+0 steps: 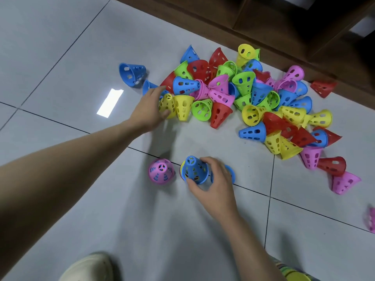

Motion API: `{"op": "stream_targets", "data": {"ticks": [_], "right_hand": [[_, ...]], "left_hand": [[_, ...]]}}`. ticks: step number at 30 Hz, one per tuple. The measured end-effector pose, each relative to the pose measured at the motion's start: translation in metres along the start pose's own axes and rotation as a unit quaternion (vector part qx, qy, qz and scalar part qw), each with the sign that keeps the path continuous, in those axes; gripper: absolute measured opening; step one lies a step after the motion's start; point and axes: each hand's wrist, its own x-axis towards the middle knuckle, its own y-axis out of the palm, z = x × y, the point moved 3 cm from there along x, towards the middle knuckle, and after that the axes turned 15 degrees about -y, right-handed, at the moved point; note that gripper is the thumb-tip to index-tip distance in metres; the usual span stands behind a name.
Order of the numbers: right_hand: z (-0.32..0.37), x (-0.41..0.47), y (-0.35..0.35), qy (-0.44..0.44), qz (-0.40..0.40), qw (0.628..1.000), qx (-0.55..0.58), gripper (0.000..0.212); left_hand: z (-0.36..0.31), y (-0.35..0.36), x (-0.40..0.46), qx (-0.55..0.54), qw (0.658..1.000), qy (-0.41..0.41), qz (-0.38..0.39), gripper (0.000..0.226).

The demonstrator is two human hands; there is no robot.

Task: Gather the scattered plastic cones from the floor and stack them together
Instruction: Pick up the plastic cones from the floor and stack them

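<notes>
From the head view, a loose heap of plastic cones (253,94) in blue, red, green, yellow and pink is seen spread over the grey tiled floor (60,47) in the upper right of the frame, beside dark wooden furniture (284,21). The left hand (150,110) is stretched out to the left edge of the heap, and its grip is curled round a yellow cone (168,105) lying on its side, the thumb against the cone's near wall. In the lower centre of the frame, a blue cone (194,169) standing narrow end up is held by the right hand (215,179), thumb on the near side and fingers on the far side; rims of other colours are glimpsed beneath it. Just to its left a pink cone (161,170) stands upright on the floor, apart from both hands. A single blue cone (132,74) lies on its side left of the heap. A light shoe (89,268) is seen at the bottom edge.
</notes>
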Motion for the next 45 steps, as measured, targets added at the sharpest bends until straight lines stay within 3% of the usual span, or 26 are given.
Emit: {"op": "stream_targets", "data": {"ticks": [8,16,24,31,38,45], "right_hand": [[-0.004,-0.027,0.003,-0.068,0.029,0.997,-0.025,0.058],[-0.012,-0.033,0.008,-0.12,0.027,0.988,-0.09,0.063],[-0.018,-0.058,0.007,-0.113,0.02,0.986,-0.119,0.057],[-0.017,-0.065,0.004,-0.091,0.013,0.988,-0.126,0.052],[-0.027,-0.071,0.001,-0.096,0.042,0.985,-0.136,0.045],[-0.025,-0.059,-0.005,-0.097,0.057,0.983,-0.145,0.042]], "left_hand": [[0.001,0.018,0.002,0.049,0.998,0.007,-0.04,0.045],[-0.005,-0.034,-0.13,-0.137,0.982,0.076,-0.101,0.022],[0.025,-0.024,-0.199,0.031,0.988,0.152,0.001,0.039],[0.033,-0.008,-0.171,0.035,0.991,0.125,0.044,0.048],[0.024,-0.023,-0.082,0.058,0.992,0.087,-0.073,0.046],[0.006,-0.018,-0.006,0.159,0.985,-0.003,-0.065,0.085]]}}
